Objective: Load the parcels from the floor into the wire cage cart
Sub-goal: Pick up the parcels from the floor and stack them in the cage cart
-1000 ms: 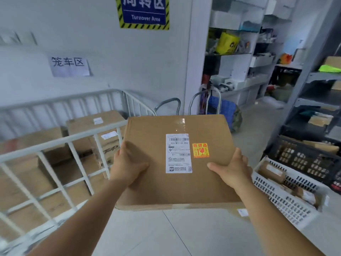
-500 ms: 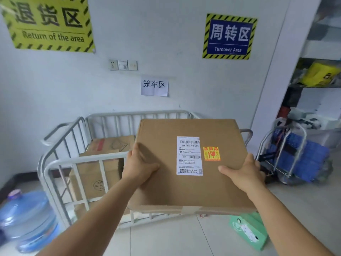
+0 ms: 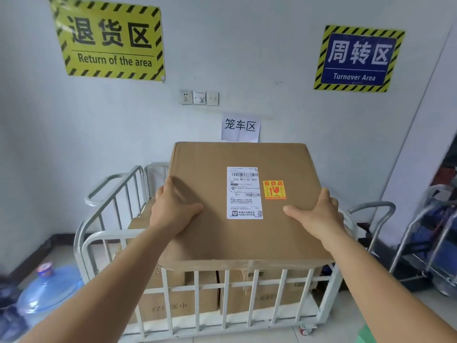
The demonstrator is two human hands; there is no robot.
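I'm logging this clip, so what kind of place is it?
Probably a parcel warehouse or sorting room: yellow "Return of the area" sign, blue "Turnover Area" sign, white wire cage cart holding brown cardboard boxes.

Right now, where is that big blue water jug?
In the head view the blue water jug lies on the floor at lower left, just outside the left end of the wire cage cart, below the yellow sign.

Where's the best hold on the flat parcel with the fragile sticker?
Probably the two opposite side edges, one hand from each side, as the left hand and right hand do now. The flat parcel is wide, thin and level above the wire cage cart, so one hand would likely tip it. Thumbs lie on top; the fingers are hidden, presumably beneath. The fragile sticker argues for keeping it level.
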